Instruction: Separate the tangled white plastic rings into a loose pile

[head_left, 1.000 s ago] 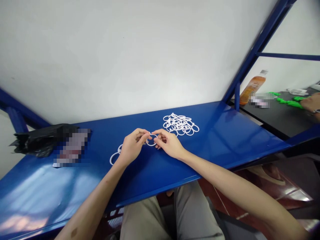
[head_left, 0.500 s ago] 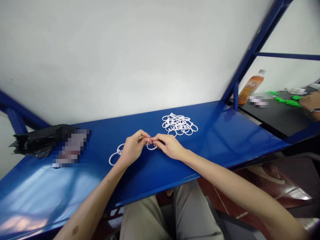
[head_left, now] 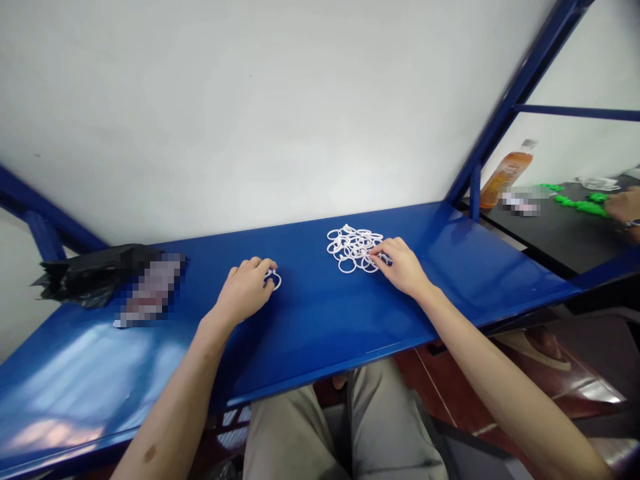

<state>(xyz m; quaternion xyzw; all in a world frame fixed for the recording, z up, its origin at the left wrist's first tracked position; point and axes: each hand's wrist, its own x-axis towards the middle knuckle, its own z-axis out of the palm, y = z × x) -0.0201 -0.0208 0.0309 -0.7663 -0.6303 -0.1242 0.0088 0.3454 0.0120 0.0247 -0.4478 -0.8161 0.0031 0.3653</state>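
My left hand (head_left: pixel 247 288) is over the left half of the blue table, its thumb and fingers closed on a thin white ring (head_left: pixel 279 283), which shows partly past the fingertips. Beneath this hand, a sliver of white shows, mostly hidden. Farther right lies a pile of several white rings (head_left: pixel 347 265) with small knobs, overlapping each other. My right hand (head_left: pixel 400 265) reaches the pile's right side, thumb and fingertips pinched together at one of its rings.
The blue table (head_left: pixel 310 333) meets a white wall behind. A black plastic bag (head_left: pixel 83 273) and a blurred-out packet (head_left: pixel 153 290) lie at left. Beyond the blue frame (head_left: pixel 475 193) at right, a bottle (head_left: pixel 506 177), green pieces (head_left: pixel 583 204) and another person's hand (head_left: pixel 625 205) are on a black table.
My hands have parted. The right one moved right and away from me to the pile; the left drew slightly left with the ring that was between both hands' fingertips.
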